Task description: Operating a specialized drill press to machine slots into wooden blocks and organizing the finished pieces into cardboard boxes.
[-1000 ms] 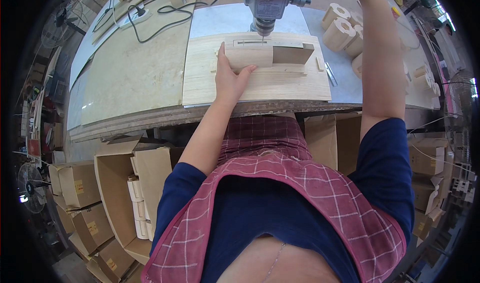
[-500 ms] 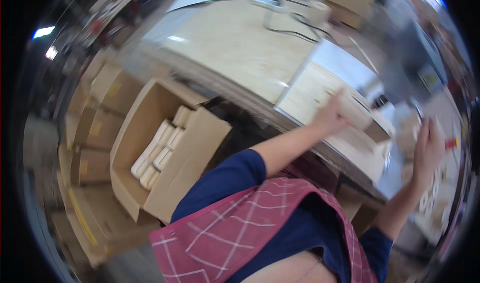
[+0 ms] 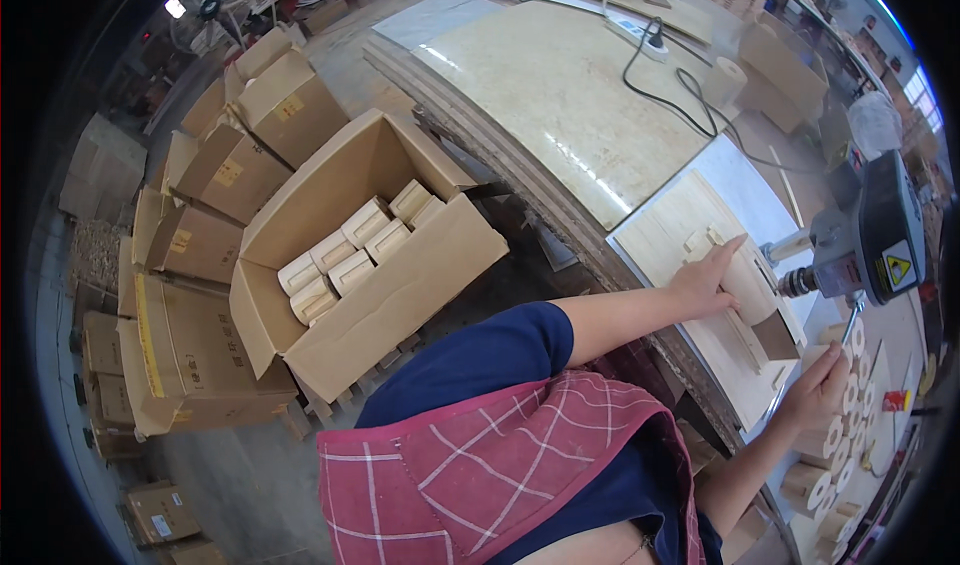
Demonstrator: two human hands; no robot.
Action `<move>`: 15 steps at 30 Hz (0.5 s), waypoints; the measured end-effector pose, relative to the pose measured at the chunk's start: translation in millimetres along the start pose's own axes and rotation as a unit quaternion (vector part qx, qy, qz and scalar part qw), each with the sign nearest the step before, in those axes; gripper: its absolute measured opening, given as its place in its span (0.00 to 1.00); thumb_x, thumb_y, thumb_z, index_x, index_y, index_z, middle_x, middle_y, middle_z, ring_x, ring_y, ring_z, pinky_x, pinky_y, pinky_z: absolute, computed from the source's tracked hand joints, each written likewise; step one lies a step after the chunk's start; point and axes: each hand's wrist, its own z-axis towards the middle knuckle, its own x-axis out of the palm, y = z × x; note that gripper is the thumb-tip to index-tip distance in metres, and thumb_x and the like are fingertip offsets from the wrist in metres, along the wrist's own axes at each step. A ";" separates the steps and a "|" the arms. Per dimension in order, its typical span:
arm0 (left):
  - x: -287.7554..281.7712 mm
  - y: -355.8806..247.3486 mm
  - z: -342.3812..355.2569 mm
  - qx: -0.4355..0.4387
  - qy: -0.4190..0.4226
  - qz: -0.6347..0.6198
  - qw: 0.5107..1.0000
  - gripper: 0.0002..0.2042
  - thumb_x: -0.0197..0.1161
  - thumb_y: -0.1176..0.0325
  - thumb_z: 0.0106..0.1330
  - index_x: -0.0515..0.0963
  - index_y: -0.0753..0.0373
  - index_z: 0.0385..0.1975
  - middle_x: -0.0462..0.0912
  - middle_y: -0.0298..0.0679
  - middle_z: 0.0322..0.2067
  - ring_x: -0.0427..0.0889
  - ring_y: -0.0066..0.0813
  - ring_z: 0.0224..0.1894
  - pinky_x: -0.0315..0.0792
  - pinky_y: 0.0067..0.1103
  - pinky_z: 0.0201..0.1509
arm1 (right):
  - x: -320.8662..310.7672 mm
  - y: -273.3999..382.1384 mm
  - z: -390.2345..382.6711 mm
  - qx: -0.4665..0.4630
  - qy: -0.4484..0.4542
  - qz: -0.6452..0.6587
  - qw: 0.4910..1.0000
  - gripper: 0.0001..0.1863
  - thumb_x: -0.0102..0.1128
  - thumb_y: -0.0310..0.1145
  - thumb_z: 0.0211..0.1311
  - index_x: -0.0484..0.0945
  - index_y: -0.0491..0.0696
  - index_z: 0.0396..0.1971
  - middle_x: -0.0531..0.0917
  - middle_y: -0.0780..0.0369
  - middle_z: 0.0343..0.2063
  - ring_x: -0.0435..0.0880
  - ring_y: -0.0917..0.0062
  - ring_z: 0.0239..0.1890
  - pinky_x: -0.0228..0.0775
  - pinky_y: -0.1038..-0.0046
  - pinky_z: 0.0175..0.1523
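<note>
My left hand (image 3: 705, 283) is closed around a pale wooden cylinder (image 3: 752, 283), with the thumb on its near side. The cylinder lies in a wooden jig (image 3: 735, 330) on the bench, below the chuck (image 3: 797, 283) of a grey drill press (image 3: 865, 230). At the right, my right hand (image 3: 815, 383) grips the end of the drill press's metal lever (image 3: 853, 317). Its fingers wrap around the rod. Whether the bit touches the cylinder is hidden from this angle.
Many wooden cylinders with holes (image 3: 830, 445) stand right of my right hand. Left of the bench, an open cardboard box (image 3: 400, 295) holds several slotted wooden pieces (image 3: 350, 273). Other cartons (image 3: 215, 335) are stacked beyond. A power strip (image 3: 637, 37) with a black cable lies on the bench.
My right hand has come down and toward me, now on the lever. The cylinder under my left hand sits in the jig. The whole view has shifted and become sharper.
</note>
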 end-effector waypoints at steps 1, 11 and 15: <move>3.1 0.3 2.8 0.008 0.018 -0.009 1.000 0.49 0.70 0.63 0.46 0.44 0.58 0.66 0.63 0.53 0.57 0.71 0.53 0.53 0.69 0.35 0.53 | 6.6 -16.9 -7.4 0.003 -0.012 0.012 1.000 0.09 0.51 0.31 0.66 0.78 0.41 0.32 0.76 0.61 0.21 0.73 0.76 0.23 0.65 0.76 0.30; 1.7 13.1 7.7 -0.010 -0.007 -0.085 0.996 0.48 0.73 0.63 0.45 0.48 0.66 0.64 0.63 0.55 0.58 0.68 0.46 0.57 0.65 0.28 0.58 | 41.7 0.0 -21.6 -0.029 -0.085 0.061 0.994 0.03 0.58 0.23 0.54 0.78 0.42 0.29 0.72 0.59 0.20 0.71 0.71 0.21 0.62 0.71 0.26; -3.8 8.8 6.5 0.029 0.001 -0.041 0.999 0.47 0.73 0.65 0.45 0.49 0.67 0.64 0.63 0.57 0.57 0.67 0.46 0.58 0.65 0.28 0.59 | 33.5 5.0 -17.3 -0.041 -0.097 0.061 0.993 0.01 0.59 0.25 0.54 0.77 0.44 0.27 0.72 0.60 0.20 0.71 0.70 0.20 0.62 0.71 0.24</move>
